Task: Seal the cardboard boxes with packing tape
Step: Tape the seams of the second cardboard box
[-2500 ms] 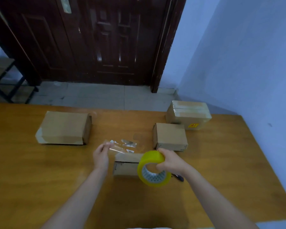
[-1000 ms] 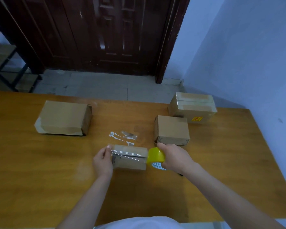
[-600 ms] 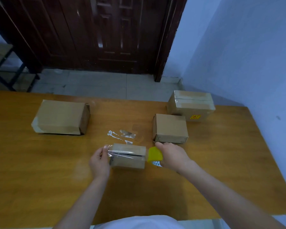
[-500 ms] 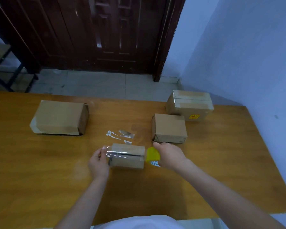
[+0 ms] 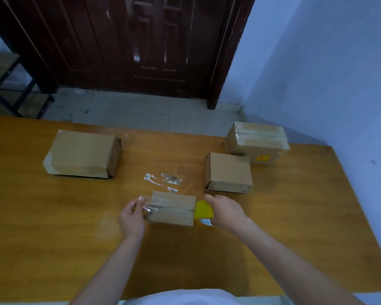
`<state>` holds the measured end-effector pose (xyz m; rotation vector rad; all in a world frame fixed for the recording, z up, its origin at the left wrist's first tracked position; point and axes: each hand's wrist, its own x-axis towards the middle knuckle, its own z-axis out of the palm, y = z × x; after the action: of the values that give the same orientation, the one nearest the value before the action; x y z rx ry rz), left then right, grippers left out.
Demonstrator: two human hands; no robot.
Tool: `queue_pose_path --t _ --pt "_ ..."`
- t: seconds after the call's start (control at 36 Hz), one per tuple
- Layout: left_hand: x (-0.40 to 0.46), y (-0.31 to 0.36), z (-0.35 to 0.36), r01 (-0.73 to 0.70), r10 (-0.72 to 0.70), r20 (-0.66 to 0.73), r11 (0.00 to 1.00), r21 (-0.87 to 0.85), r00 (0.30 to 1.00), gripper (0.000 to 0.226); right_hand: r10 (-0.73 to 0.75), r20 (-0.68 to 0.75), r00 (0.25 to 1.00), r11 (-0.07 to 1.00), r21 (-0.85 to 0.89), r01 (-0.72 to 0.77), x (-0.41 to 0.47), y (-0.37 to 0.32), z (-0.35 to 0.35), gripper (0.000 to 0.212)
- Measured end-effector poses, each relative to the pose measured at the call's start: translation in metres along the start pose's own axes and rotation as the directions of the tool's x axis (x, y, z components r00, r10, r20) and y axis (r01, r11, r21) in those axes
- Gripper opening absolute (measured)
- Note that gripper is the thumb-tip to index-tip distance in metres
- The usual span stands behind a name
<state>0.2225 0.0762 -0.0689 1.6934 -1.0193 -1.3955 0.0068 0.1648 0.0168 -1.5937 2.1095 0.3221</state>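
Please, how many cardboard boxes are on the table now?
4: a small box between the hands, a wide box at far left, a square box at right, and a taped box behind it. None seems hidden.

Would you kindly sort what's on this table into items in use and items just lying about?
In use:
small brown cardboard box
yellow packing tape roll
left hand
right hand

Lying about:
large flat cardboard box
square cardboard box
taped cardboard box
clear tape scraps

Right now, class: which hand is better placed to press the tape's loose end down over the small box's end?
Left. The left hand pinches the tape's free end beside the small box; the right hand is occupied gripping the yellow roll.
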Motion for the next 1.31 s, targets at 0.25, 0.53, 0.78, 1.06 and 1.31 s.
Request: queue_pose_path --t 0.25,0.53,0.78,1.06,1.31 --pt "0.005 0.001 -0.001 0.178 -0.175 0.067 0.984 -0.031 0.982 0.02 0.004 -0.014 1.0 1.0 0.019 -0.004 0.0 0.003 0.007 0.047" --pt "0.014 -0.005 0.004 0.405 -0.408 0.195 0.913 0.057 0.892 0.049 0.004 -0.009 1.0 0.999 0.034 -0.004 0.004 0.003 0.007 0.047" --pt "0.016 -0.004 0.013 0.374 -0.381 0.091 0.923 0.091 0.92 0.033 -0.019 -0.012 1.0 1.0 0.001 0.019 0.004 0.003 0.006 0.048" --pt "0.028 0.01 0.006 0.16 -0.171 0.003 0.927 0.34 0.985 0.025 -0.037 -0.016 0.999 0.999 0.034 0.037 0.0 0.006 0.011 0.045" --pt "-0.025 0.028 0.025 -0.619 0.359 0.526 0.618 0.485 0.771 0.058 -0.105 -0.027 0.994 0.981 0.162 0.108 -0.006 -0.027 0.026 0.044"
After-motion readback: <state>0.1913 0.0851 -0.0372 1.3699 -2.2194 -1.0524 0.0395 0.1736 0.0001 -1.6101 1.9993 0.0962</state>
